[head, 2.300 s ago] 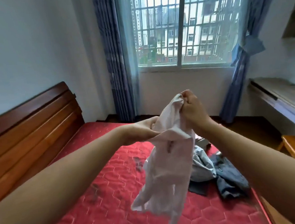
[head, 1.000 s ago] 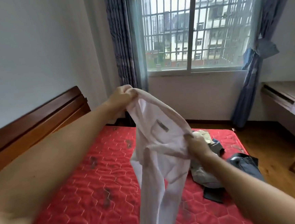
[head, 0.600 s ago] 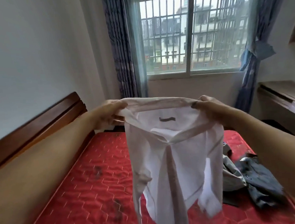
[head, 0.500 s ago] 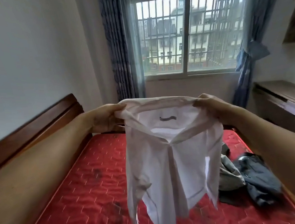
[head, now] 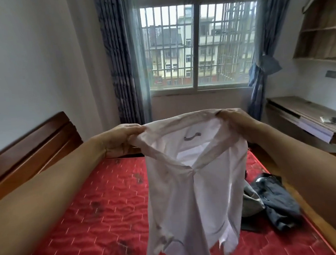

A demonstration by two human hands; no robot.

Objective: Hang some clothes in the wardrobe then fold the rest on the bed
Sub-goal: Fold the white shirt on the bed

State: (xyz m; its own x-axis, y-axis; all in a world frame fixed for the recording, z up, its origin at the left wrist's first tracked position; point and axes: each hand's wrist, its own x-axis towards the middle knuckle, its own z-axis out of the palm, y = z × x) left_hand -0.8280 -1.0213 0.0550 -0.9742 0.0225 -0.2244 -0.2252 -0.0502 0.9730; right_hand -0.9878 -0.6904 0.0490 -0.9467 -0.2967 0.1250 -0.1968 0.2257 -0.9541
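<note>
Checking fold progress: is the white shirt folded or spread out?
Spread, not folded: the left hand and right hand hold the white shirt up by its shoulders, hanging full length above the bed.

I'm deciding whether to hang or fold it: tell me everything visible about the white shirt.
The white collared shirt, of thin, creased fabric, hangs upright over the red quilted mattress. Its front is closed and its collar is spread open, showing a dark neck loop. The left hand and right hand grip it beside the collar. A sleeve dangles low.

White shirt [head: 195,190], perhaps stained, between both hands [head: 121,139] [head: 236,121] above red bed [head: 85,220]
</note>
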